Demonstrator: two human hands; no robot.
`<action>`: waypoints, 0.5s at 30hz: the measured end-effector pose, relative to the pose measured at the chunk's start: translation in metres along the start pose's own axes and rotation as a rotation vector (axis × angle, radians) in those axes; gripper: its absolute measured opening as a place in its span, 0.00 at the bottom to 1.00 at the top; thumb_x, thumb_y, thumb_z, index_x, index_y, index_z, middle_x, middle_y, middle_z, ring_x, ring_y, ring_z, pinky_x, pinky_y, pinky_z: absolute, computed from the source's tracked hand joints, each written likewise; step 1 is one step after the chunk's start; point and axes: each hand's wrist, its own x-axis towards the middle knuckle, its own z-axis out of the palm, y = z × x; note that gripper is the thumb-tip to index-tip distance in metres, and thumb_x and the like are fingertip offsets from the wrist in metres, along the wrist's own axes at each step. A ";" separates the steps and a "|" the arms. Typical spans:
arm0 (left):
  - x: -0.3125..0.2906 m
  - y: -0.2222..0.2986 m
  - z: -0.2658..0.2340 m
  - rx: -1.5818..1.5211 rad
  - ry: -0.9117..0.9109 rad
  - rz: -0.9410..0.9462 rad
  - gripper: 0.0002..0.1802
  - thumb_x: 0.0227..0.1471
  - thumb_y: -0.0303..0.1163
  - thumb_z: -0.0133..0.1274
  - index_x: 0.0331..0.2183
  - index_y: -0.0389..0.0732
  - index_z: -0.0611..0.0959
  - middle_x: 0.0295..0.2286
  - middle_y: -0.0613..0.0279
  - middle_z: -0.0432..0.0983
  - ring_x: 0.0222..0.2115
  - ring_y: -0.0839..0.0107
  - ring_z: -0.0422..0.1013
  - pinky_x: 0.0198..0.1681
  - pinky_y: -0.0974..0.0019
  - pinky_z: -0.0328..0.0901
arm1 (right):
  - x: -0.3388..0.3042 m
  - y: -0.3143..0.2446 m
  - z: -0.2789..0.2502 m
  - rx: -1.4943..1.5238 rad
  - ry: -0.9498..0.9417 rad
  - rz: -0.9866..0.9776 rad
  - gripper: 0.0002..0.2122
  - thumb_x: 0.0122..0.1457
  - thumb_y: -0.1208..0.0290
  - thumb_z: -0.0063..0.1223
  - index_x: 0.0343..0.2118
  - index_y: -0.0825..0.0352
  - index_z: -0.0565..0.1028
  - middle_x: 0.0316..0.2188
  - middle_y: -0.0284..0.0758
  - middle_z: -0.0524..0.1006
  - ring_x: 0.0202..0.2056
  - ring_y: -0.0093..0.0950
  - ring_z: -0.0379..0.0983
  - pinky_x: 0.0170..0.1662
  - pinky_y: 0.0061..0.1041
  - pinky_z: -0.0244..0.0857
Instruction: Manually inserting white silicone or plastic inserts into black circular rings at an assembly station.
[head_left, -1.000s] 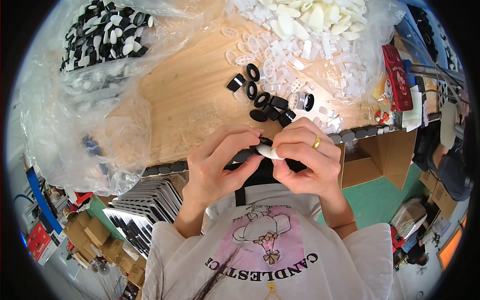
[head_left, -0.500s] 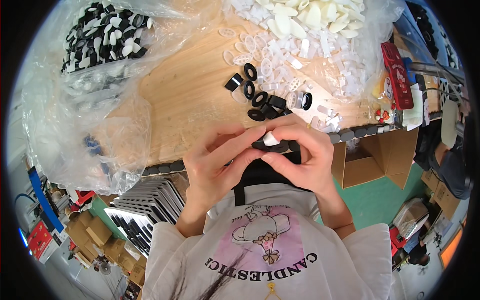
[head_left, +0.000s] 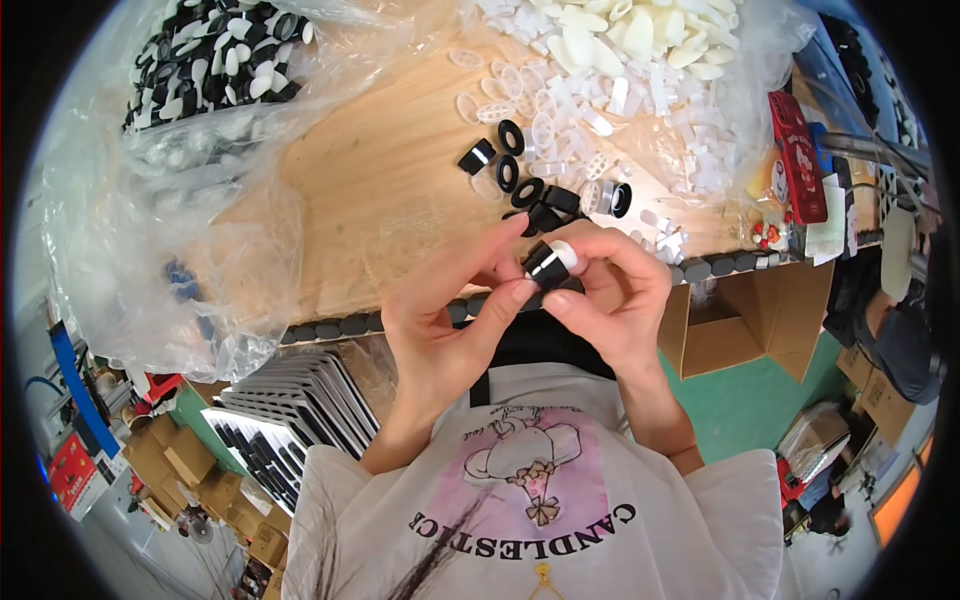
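Between my two hands, just above the table's front edge, is a glossy black plastic cap (head_left: pixel 546 266) with a white rounded piece (head_left: pixel 566 254) at its right end. My left hand (head_left: pixel 455 310) grips the cap's left side between thumb and fingers. The fingers of my right hand (head_left: pixel 625 300) close around the white end. Whether the white piece sits fully inside the cap cannot be made out. Beyond my hands lies a small group of black rings and caps (head_left: pixel 508 174). Clear oval pieces (head_left: pixel 545 102) are scattered behind them.
Cream oval pieces (head_left: pixel 590 45) and small translucent parts (head_left: pixel 690 140) are heaped at the back right. A clear bag (head_left: pixel 200 210) at left holds black-and-white parts (head_left: pixel 215 60). A red phone case (head_left: pixel 797 155) lies right. Stacked trays (head_left: pixel 300 410) and a cardboard box (head_left: pixel 745 320) are below the tabletop.
The cap has turned and come up slightly, so its shiny side now shows. My left fingers have opened out somewhat around it, and both hands still hold the pieces.
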 end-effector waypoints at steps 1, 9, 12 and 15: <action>0.000 0.000 0.000 -0.004 -0.009 -0.009 0.25 0.47 0.18 0.62 0.50 0.31 0.79 0.31 0.63 0.74 0.33 0.76 0.71 0.40 0.71 0.71 | 0.000 -0.001 0.003 -0.040 -0.004 -0.008 0.17 0.50 0.87 0.62 0.42 0.75 0.70 0.37 0.45 0.78 0.38 0.28 0.75 0.42 0.27 0.71; -0.002 -0.016 -0.003 -0.151 0.005 -0.054 0.14 0.48 0.18 0.61 0.40 0.35 0.84 0.32 0.62 0.77 0.34 0.73 0.71 0.41 0.69 0.68 | 0.000 -0.013 0.004 -0.220 0.059 -0.068 0.34 0.45 0.86 0.67 0.50 0.68 0.55 0.35 0.42 0.78 0.37 0.27 0.77 0.40 0.24 0.73; -0.009 -0.029 -0.005 -0.036 -0.055 0.065 0.09 0.47 0.20 0.63 0.34 0.36 0.84 0.32 0.60 0.79 0.34 0.69 0.72 0.40 0.67 0.66 | 0.000 -0.020 0.009 -0.206 -0.012 -0.168 0.34 0.45 0.86 0.67 0.49 0.68 0.53 0.35 0.43 0.78 0.36 0.28 0.77 0.40 0.25 0.73; -0.022 -0.027 0.005 -0.116 -0.035 -0.042 0.08 0.45 0.21 0.65 0.32 0.35 0.84 0.31 0.59 0.80 0.34 0.67 0.72 0.39 0.66 0.65 | -0.001 -0.021 0.013 -0.222 -0.004 -0.215 0.33 0.46 0.86 0.66 0.49 0.68 0.52 0.35 0.44 0.78 0.34 0.29 0.78 0.38 0.26 0.73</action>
